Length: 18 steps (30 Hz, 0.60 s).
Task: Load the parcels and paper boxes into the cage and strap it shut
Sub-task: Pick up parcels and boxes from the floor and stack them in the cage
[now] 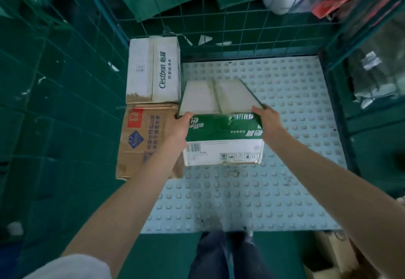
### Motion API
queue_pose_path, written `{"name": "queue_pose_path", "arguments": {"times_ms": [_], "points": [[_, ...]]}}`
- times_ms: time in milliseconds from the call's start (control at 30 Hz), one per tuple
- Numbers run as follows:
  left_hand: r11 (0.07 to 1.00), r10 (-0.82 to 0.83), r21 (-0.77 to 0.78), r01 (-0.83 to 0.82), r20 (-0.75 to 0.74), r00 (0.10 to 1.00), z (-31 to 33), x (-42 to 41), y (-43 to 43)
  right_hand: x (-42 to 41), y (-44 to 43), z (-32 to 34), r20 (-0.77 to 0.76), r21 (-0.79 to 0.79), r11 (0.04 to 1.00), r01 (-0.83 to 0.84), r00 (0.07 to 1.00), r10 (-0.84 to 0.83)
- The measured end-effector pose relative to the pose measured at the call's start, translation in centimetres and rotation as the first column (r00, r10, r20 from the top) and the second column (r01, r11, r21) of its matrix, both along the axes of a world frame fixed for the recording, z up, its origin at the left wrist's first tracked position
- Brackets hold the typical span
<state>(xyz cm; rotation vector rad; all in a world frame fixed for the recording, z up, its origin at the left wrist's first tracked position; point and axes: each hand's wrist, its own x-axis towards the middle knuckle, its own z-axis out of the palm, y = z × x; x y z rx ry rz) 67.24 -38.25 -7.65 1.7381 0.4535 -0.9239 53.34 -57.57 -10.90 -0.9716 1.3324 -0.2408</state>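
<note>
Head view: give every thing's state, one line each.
green box, held over cage floor, flaps closed.
left grip, holding green box.
right grip, holding green box.
white box, lying back left.
brown carton, lying before white box, crumpled.
cage, front open, no strap seen.

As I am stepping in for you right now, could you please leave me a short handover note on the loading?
Left hand and right hand grip the top corners of the green-and-white box, held over the cage floor.
Done: white box and brown box lie along the cage's left side.
Left: set this box down beside them, load the rest, strap the cage shut; no strap in view.
</note>
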Motion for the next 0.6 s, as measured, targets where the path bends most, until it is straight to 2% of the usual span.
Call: {"name": "queue_pose_path", "arguments": {"times_ms": [133, 267, 333, 400, 500, 600], "points": [[0.999, -0.036, -0.033, 0.037, 0.039, 0.999, -2.3, 4.7, -2.7, 4.4, -3.0, -2.6, 0.145, 0.028, 1.0, -0.005, 0.989, 0.001], [0.999, -0.032, -0.004, 0.033, 0.143, 0.989, -7.1, 8.0, -5.2, 7.5, -4.8, -6.6, 0.156, -0.052, 0.99, -0.128, 0.979, 0.134], [0.989, -0.123, 0.115, 0.095, 0.263, 0.957, -10.4, 9.1, -6.0, 8.7, -5.3, -9.4, 0.086, -0.055, 0.976, -0.211, 0.973, 0.215], [0.945, -0.252, 0.288, 0.155, 0.339, 0.906, -13.6, 9.3, -6.3, 9.3, -5.2, -12.6, -0.013, 0.02, 0.96, -0.279, 0.96, 0.28], [0.88, -0.392, 0.383, 0.281, 0.253, 0.884, -18.6, 8.5, -5.2, 9.1, -3.8, -17.8, -0.081, 0.131, 0.94, -0.315, 0.941, 0.327], [0.85, -0.46, 0.378, 0.367, 0.196, 0.866, -21.7, 7.1, -3.8, 7.8, -1.8, -21.7, -0.116, 0.128, 0.944, -0.305, 0.94, 0.32]]}}
